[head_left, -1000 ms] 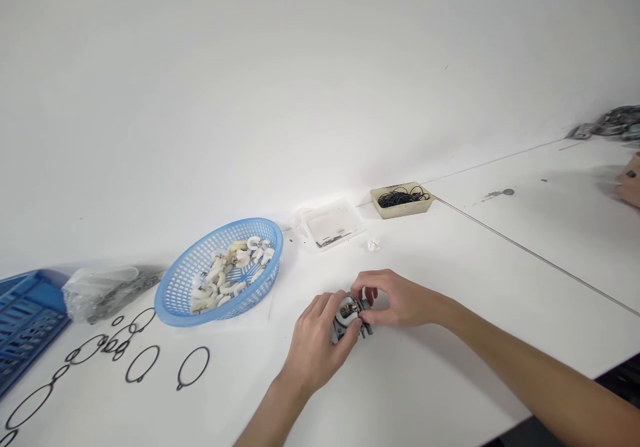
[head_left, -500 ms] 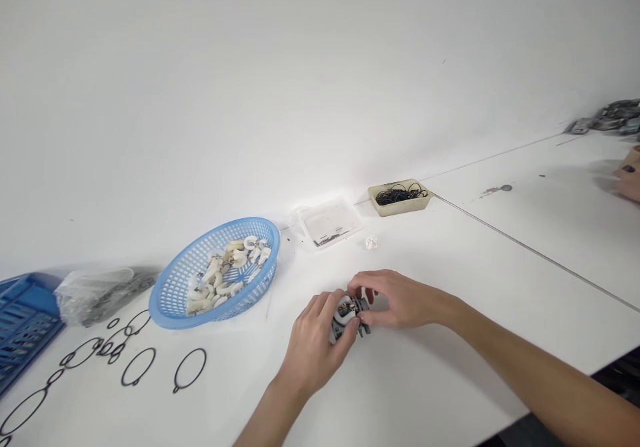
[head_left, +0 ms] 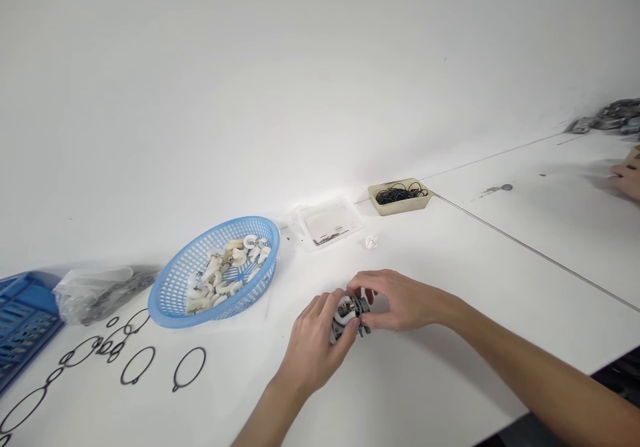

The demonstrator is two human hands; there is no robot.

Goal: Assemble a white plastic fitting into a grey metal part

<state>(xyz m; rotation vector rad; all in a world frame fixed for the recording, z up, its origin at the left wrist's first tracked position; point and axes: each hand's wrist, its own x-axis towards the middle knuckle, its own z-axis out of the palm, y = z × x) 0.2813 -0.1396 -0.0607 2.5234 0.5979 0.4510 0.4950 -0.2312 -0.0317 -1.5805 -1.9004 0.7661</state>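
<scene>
Between my two hands, low over the white table, is a grey metal housing (head_left: 364,308) with a white C-shaped plastic piece (head_left: 342,320) and brass-coloured bits inside it. My left hand (head_left: 316,340) grips its left side, thumb in front and fingers behind. From the right, my right hand (head_left: 395,300) pinches the housing with thumb and bent fingers. My fingertips cover parts of the housing, so its full outline is hidden.
A blue basket (head_left: 165,280) of white plastic pieces stands left. Black rings (head_left: 189,368) lie near a plastic bag (head_left: 95,293) and blue crate (head_left: 25,327). Behind are a white tray (head_left: 333,217) and a cream tray (head_left: 405,205) of black rings. A co-worker's hand (head_left: 627,177) shows far right.
My hands stay almost still around the housing, with only slight finger movement. At the far right, the co-worker's hand has shifted slightly left.
</scene>
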